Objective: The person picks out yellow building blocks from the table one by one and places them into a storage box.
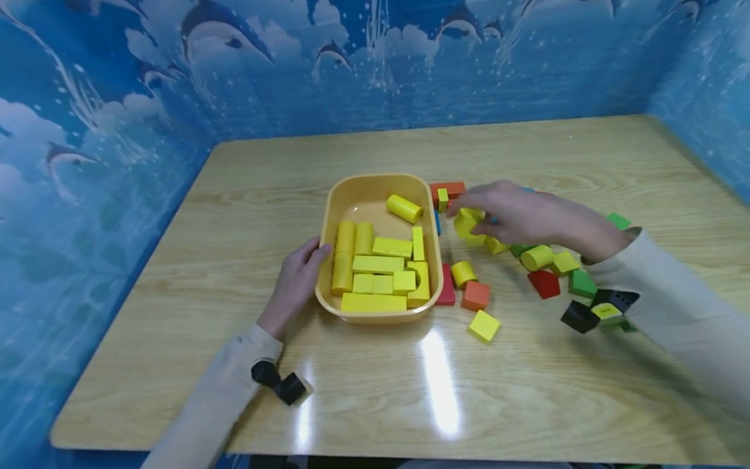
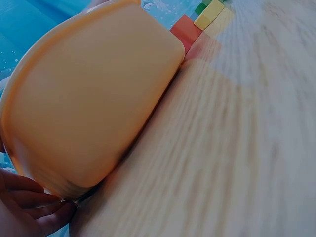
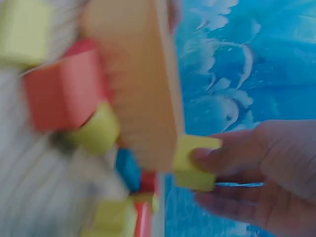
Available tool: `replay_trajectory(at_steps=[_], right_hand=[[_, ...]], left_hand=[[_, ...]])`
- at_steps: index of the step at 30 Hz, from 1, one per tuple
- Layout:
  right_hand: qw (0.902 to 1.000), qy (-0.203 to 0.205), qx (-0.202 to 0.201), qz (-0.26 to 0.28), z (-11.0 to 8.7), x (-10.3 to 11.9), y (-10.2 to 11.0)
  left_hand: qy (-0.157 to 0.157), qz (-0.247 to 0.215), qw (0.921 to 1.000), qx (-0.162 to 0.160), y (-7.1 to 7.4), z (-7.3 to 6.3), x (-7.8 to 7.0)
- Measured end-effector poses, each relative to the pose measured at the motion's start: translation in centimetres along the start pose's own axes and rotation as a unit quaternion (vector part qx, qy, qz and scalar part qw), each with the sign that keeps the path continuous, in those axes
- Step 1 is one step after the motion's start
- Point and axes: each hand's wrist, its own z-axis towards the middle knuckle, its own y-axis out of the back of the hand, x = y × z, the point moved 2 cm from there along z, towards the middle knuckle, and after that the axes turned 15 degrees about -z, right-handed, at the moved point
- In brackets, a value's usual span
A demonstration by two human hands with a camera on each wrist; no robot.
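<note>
My left hand (image 1: 299, 277) grips the left side of a pale orange plastic bin (image 1: 379, 181), thumb at the rim; its fingertips show low against the bin's outer wall (image 2: 94, 94) in the left wrist view. Yellow blocks lie in the bin in rows, among them upright-laid cylinders (image 1: 346, 238), long bars (image 1: 377, 264) and an arch-cut block (image 1: 419, 286). A lone yellow cylinder (image 1: 404, 208) lies toward the bin's back. Just right of the bin, my right hand (image 1: 515, 212) pinches a yellow block (image 3: 195, 173) between thumb and fingers, held above the table in the right wrist view.
Loose blocks lie right of the bin: a yellow cylinder (image 1: 463, 274), an orange block (image 1: 476, 296), a yellow block (image 1: 484, 326), a red block (image 1: 545, 284) and a green one (image 1: 582, 283). Blue dolphin-print walls (image 1: 375, 85) border the wooden table (image 1: 234, 189).
</note>
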Motion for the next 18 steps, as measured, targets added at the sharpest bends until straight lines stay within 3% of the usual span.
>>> replay_trajectory(at_steps=[3,6,12,18], right_hand=[[0.9982,-0.002,-0.059,0.006,2.2,1.1,1.1],[0.9971,0.003,-0.075,0.012,4.7,2.7,1.2],[0.9994,-0.005,-0.033,0.008,8.7,4.9,-0.9],[0.9995,-0.02,-0.006,0.025,10.3,5.2,-2.5]], left_hand=[[-0.002,0.0,1.0,-0.004,0.2,0.1,-0.1],[0.0,-0.004,1.0,-0.008,0.2,0.1,-0.1],[0.003,-0.002,1.0,-0.006,0.0,-0.1,0.0],[-0.01,0.0,0.9999,-0.005,0.0,-0.2,0.0]])
